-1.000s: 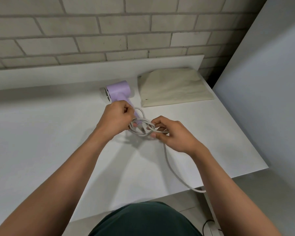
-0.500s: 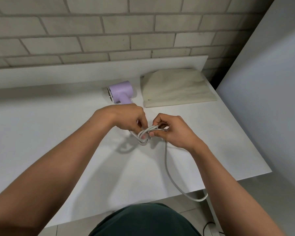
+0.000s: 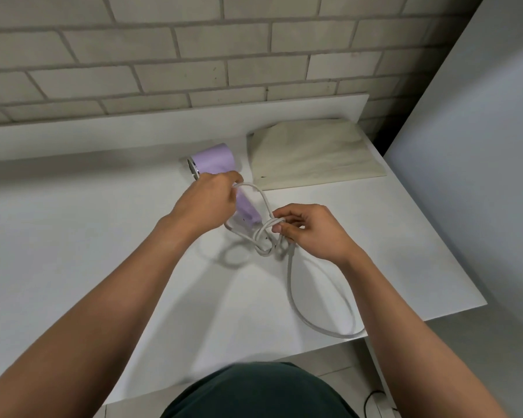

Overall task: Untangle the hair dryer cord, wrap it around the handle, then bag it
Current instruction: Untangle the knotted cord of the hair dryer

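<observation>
From the head camera, the only view, a white worktop (image 3: 73,236) runs along a brick wall, and a person's two bare arms reach across it toward the back right corner. The lilac hair dryer (image 3: 215,159) lies on its side near the back edge, its barrel pointing away from the person and its handle angled toward the front. Just to its right, in the back right corner, a flat beige cloth bag (image 3: 311,155) lies empty and untouched.

The left hand (image 3: 206,203) sits over the upper part of the handle, fingers curled closed on a loop of the pale grey cord (image 3: 290,285); whether it also presses on the handle itself cannot be told, since the hand hides that spot. The right hand (image 3: 311,230) pinches the knotted cluster of strands between thumb and fingertips, a little in front of the handle's end. From the knot the cord trails toward the front right edge of the worktop and drops over it.

The step in hand looks like the first one, untangling: several strands still cross at the knot and nothing is wound on the handle. The next move probably calls for drawing the held loop back through the crossing while the right hand keeps the knot loose, rather than pulling the ends apart, which could tighten it. Wrapping and bagging remain.
</observation>
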